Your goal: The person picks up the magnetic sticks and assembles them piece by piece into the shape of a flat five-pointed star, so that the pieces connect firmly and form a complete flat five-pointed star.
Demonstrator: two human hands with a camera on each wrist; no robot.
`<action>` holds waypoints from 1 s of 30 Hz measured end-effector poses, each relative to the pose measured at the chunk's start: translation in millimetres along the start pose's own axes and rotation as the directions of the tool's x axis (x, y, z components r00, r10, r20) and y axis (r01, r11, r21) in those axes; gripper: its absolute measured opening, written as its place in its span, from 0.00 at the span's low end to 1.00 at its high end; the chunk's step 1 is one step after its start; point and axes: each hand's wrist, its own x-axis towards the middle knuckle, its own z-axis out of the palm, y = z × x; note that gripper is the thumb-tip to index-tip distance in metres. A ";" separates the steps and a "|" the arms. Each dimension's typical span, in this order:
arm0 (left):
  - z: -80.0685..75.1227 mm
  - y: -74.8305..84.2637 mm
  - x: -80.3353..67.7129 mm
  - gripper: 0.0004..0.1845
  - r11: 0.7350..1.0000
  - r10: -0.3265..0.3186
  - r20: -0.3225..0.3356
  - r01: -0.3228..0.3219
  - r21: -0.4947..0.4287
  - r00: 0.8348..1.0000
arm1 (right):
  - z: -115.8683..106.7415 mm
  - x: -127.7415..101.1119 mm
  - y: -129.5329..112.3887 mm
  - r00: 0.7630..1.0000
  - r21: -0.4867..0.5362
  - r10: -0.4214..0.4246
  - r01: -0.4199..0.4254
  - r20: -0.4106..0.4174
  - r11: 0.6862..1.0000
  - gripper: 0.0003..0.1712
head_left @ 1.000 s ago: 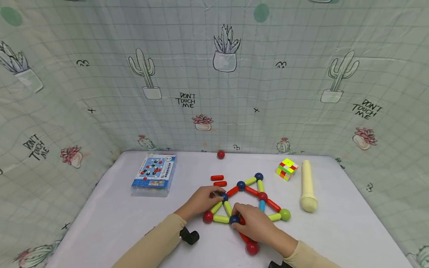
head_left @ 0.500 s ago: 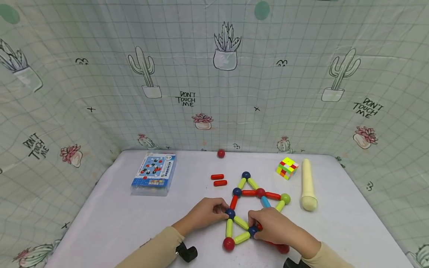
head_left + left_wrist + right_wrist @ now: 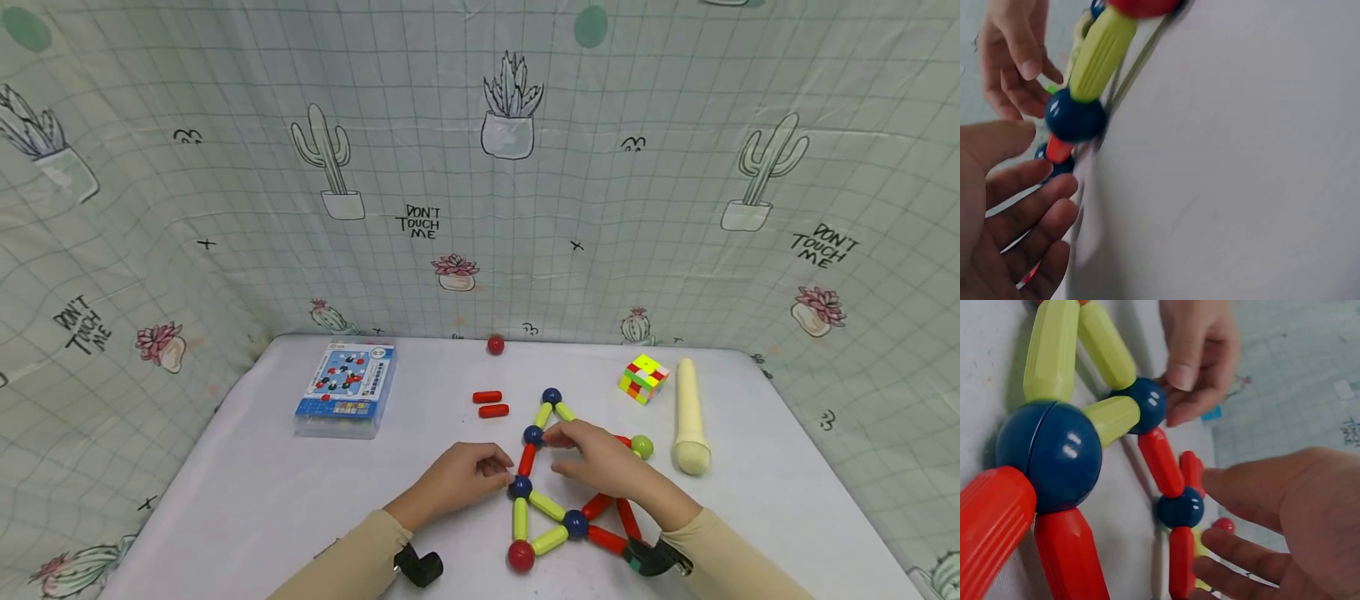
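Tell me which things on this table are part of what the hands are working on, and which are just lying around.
In hand: the rod-and-ball structure; left hand fingertips at its blue ball; right hand open over its middle.

Lying about: two loose red rods, red ball, puzzle cube, cream cylinder, blue box.

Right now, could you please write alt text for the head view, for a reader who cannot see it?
Two hands work on a flat frame of coloured rods and balls on a white table: the left hand touches a blue ball, the right hand hovers open above. Behind lie a puzzle cube, a blue box and a cream cylinder.
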 end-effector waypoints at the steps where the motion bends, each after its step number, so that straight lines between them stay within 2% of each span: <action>1: -1.8 -2.3 1.7 0.08 1.000 -0.009 -0.034 0.009 0.013 0.999 | 1.6 3.9 0.5 0.999 -0.009 0.002 -0.002 -0.033 1.000 0.22; 3: -5.9 -8.2 5.8 0.10 0.998 -0.023 -0.125 0.030 0.057 0.992 | 4.2 10.5 0.2 0.997 -0.028 0.012 -0.014 -0.074 0.999 0.24; 6: -10.7 -18.6 13.2 0.15 0.990 -0.046 -0.254 0.079 0.118 0.966 | 7.9 20.6 -0.5 0.995 -0.088 0.027 -0.036 -0.101 0.995 0.24; 9: -15.3 -26.4 21.3 0.21 0.982 -0.076 -0.321 0.126 0.138 0.944 | 11.2 30.6 -0.8 0.994 -0.145 0.023 -0.038 -0.104 0.989 0.23; 11: -17.9 -28.5 26.6 0.23 0.982 -0.081 -0.321 0.131 0.138 0.944 | 13.5 36.1 0.0 0.994 -0.173 0.018 -0.037 -0.109 0.984 0.21; 14: -20.0 -28.3 34.4 0.26 0.979 -0.060 -0.273 0.110 0.169 0.960 | 16.2 41.5 1.3 0.993 -0.171 0.023 -0.043 -0.118 0.984 0.17; 18: -19.6 -25.3 42.4 0.26 0.960 -0.018 -0.213 0.076 0.268 0.977 | 19.2 44.9 2.3 0.992 -0.153 0.028 -0.047 -0.123 0.987 0.14; 22: -17.4 -24.4 47.3 0.19 0.947 0.010 -0.232 0.065 0.315 0.973 | 20.0 46.4 1.0 0.991 -0.153 0.026 -0.046 -0.130 0.987 0.13; 26: -15.5 -24.7 47.4 0.12 0.958 0.013 -0.258 0.062 0.281 0.966 | 19.5 46.4 -0.6 0.991 -0.153 0.035 -0.055 -0.130 0.987 0.13; 30: -14.9 -23.9 40.8 0.10 0.967 0.035 -0.242 0.029 0.253 0.970 | 19.8 46.5 -0.5 0.991 -0.163 0.031 -0.053 -0.132 0.985 0.12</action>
